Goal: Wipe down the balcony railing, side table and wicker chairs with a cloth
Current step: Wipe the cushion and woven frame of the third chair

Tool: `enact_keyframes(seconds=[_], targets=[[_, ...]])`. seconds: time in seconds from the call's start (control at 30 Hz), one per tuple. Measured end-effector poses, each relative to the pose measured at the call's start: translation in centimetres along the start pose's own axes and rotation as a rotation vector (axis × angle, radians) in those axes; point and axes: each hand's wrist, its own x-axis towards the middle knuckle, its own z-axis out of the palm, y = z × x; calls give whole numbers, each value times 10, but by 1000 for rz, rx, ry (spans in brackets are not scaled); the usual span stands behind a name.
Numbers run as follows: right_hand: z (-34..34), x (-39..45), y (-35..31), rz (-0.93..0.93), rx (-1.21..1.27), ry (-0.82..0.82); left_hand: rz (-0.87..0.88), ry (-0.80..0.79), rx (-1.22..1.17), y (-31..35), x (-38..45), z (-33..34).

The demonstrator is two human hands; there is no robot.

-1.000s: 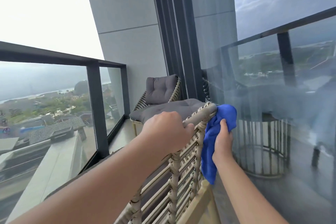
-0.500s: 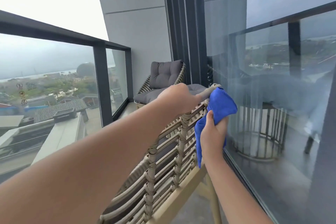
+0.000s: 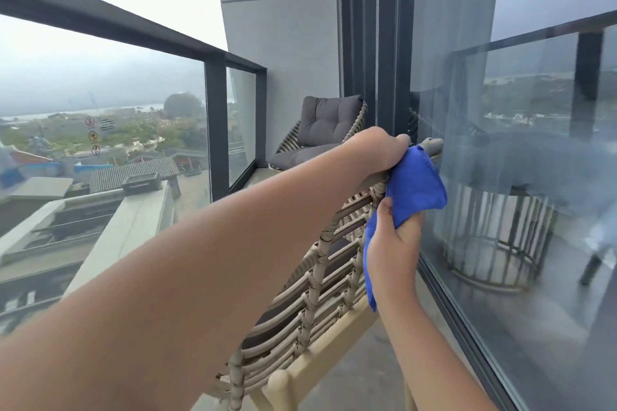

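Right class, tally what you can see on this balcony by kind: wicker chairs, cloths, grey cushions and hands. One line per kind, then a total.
Wicker chairs: 2, the near chair and the far chair
Blue cloth: 1
Grey cushions: 2, back cushion and seat cushion
Hands: 2, left hand and right hand
Total: 7

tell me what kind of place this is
Most likely a high-rise apartment or hotel balcony. A dark railing with glass panels overlooks rooftops far below, two wicker chairs, the near one and the far cushioned one, stand along it, and a large glass door lines the right side.
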Motion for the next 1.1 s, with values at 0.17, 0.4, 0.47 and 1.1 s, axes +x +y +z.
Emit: enact_keyframes(seconds=[0.17, 0.4, 0.47, 1.1], targets=[[-2, -24, -14, -10, -7, -5, -36, -92, -259, 2, -8, -1], [21, -94, -15, 63, 108, -138, 63, -108, 7, 4, -25, -11], [16, -99, -16, 89, 95, -171, 150, -119, 203, 3, -30, -13], [-4, -107, -29, -266, 4, -173, 132, 291, 41, -125, -182, -49]])
